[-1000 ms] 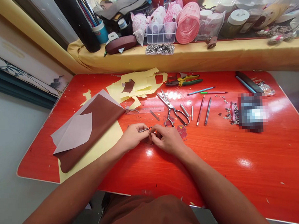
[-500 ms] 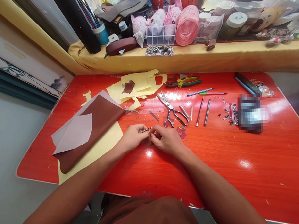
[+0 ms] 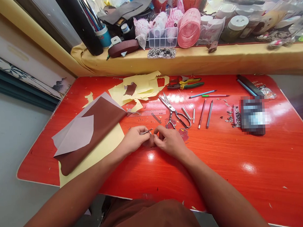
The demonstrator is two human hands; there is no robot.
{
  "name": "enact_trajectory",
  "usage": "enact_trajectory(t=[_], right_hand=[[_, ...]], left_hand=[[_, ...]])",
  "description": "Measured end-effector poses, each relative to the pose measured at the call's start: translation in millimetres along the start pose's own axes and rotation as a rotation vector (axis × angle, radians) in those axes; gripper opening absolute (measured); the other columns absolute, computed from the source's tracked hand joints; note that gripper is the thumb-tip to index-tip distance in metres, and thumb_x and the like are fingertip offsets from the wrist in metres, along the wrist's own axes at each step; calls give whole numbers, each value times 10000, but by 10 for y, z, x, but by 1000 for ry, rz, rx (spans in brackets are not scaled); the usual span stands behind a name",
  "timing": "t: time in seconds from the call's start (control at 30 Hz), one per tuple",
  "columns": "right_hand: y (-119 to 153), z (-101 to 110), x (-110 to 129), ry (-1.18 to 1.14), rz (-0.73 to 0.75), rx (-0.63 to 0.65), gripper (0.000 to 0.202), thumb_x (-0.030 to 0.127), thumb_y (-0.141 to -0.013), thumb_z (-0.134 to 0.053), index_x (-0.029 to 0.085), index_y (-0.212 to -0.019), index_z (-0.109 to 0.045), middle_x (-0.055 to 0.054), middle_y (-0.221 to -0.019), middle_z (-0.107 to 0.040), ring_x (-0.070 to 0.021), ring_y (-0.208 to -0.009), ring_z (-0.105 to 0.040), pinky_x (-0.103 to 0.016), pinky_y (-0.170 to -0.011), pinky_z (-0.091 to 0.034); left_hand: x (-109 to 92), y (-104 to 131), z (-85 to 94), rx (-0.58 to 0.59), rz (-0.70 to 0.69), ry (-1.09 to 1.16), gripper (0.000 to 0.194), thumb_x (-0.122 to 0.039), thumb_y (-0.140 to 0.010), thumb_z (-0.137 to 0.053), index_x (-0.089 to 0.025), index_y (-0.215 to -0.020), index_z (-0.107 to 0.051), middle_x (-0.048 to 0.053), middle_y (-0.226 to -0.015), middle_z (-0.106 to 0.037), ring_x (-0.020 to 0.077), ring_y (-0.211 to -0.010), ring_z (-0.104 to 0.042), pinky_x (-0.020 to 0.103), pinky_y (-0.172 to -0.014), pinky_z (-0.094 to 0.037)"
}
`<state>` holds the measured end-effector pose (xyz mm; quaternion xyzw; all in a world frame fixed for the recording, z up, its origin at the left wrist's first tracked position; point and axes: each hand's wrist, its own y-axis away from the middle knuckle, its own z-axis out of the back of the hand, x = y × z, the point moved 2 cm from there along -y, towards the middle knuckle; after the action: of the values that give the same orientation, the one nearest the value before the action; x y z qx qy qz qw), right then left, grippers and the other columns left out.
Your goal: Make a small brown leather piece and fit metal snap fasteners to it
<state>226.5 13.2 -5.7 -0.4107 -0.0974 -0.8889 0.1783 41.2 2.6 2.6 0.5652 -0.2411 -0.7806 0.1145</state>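
Observation:
Near the middle of the red table, my left hand [image 3: 137, 138] is closed, with a thin dark pointed tool [image 3: 146, 131] between its fingers. My right hand [image 3: 169, 140] is closed beside it, thumb and fingers pinched at the edge of a small brown piece [image 3: 149, 142] lying between both hands. The fingers partly hide this piece. Scissors [image 3: 175, 112] lie half open just beyond my right hand. A clear ruler [image 3: 148, 113] and a narrow dark strip [image 3: 156, 118] are beyond my left hand.
Brown sheet material [image 3: 99, 118] lies on yellow paper [image 3: 112, 138] at the left. Yellow scraps [image 3: 143, 89], pliers [image 3: 186, 83], pencils [image 3: 202, 114] and pens are farther back. Small metal rings and a blurred dark object [image 3: 254, 116] are at the right. A crowded shelf [image 3: 189, 61] runs behind.
My right hand's fingers have shifted slightly, and more of the small brown piece shows between the hands. The camera view has moved very slightly.

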Motion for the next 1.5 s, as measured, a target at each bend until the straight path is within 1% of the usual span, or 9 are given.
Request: enact_trajectory(t=[0.13,0.27,0.4,0.67,0.8,0.97,1.13,1.37,1.5], right_hand=[[-6,18,-16,-38,2,3,106,284,-921,-613,235,-955,-701,33,-634,-653,-147,-562,-551,-252,-601,-329],[-2,19,-8,-17,37,46,150,313,-966,-620,248,-1017,-745,30,-630,-673,-153,-576,-583,-254,-615,-337],[1,16,-1,4,53,56,176,304,-967,-644,259,-1097,-753,32,-637,-690,-159,-591,-609,-253,-619,-338],[-2,15,18,48,53,91,153,279,-961,-645,245,-1074,-742,12,-724,-745,-169,-631,-633,-260,-620,-336],[-5,11,23,68,58,95,135,270,-957,-639,240,-1047,-736,7,-737,-754,-171,-645,-643,-264,-621,-329],[-6,-24,12,154,55,91,129,298,-947,-639,240,-1023,-726,-4,-775,-769,-187,-670,-659,-273,-612,-305],[-1,-55,3,227,76,93,151,318,-961,-607,234,-1016,-721,-17,-771,-771,-202,-668,-666,-288,-603,-282],[-11,-53,13,232,56,89,144,314,-946,-604,237,-984,-719,-26,-762,-763,-202,-661,-655,-291,-595,-267],[-19,-35,2,168,19,83,126,312,-928,-610,234,-959,-704,-16,-731,-737,-186,-634,-629,-281,-589,-268]], left_hand=[[39,-4,30,-10,-7,45,227,-386,-792,-716,-198,-746,-596,-33,-672,-637,150,-646,-595,267,-640,-428],[73,-3,45,19,-13,83,281,-438,-815,-732,-187,-771,-614,1,-711,-685,162,-667,-624,278,-662,-448],[74,10,36,47,-24,111,317,-477,-838,-736,-186,-783,-624,35,-745,-735,181,-697,-673,289,-690,-486],[8,59,-1,55,-27,67,266,-443,-847,-726,-197,-783,-647,40,-782,-783,205,-754,-723,300,-740,-517],[-34,75,-5,63,-27,46,244,-422,-846,-717,-205,-762,-644,26,-771,-782,199,-755,-709,292,-740,-499],[-60,79,-7,36,-23,-98,210,-392,-846,-672,-214,-738,-643,1,-722,-748,195,-724,-667,283,-685,-451],[-54,62,-20,-33,-84,-274,211,-386,-831,-635,-213,-714,-617,-35,-680,-633,169,-682,-553,270,-621,-364],[-47,69,-45,-53,-91,-298,200,-374,-817,-625,-217,-702,-582,-39,-663,-577,164,-664,-507,270,-601,-327],[-42,70,-37,-61,-84,-284,162,-354,-809,-614,-218,-721,-601,-32,-677,-613,166,-660,-518,275,-606,-339]])
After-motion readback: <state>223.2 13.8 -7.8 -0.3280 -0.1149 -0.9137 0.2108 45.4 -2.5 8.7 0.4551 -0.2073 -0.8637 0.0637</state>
